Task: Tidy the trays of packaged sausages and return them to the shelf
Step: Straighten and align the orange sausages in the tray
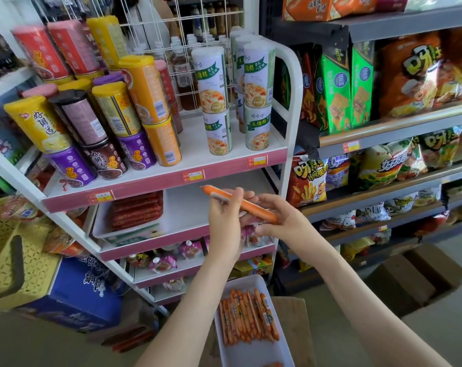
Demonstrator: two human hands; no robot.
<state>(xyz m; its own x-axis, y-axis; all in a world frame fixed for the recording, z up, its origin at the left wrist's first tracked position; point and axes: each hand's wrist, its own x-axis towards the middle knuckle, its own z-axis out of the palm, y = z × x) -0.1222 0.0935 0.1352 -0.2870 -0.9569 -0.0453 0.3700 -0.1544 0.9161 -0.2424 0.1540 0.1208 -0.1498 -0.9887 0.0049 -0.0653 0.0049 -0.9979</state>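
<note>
— Where is the sausage?

— The orange sausage stick (pixel 236 202) is up in front of the middle shelf (pixel 187 207), slanting from far left to near right. The left hand (pixel 224 218) pinches it around the middle, and the right hand (pixel 280 221) closes on its near-right end.

— And the rest?

— The other orange sausages (pixel 248 321) lie lined up in the white tray (pixel 253 282) down near the person. A tray of red sausages (pixel 137 210) sits on the shelf's left.

— How will it handle?

— Light, I judge, slightly bendy, with a slick plastic casing. Better held mid-length than by the crimped tip, which could slip.
</note>
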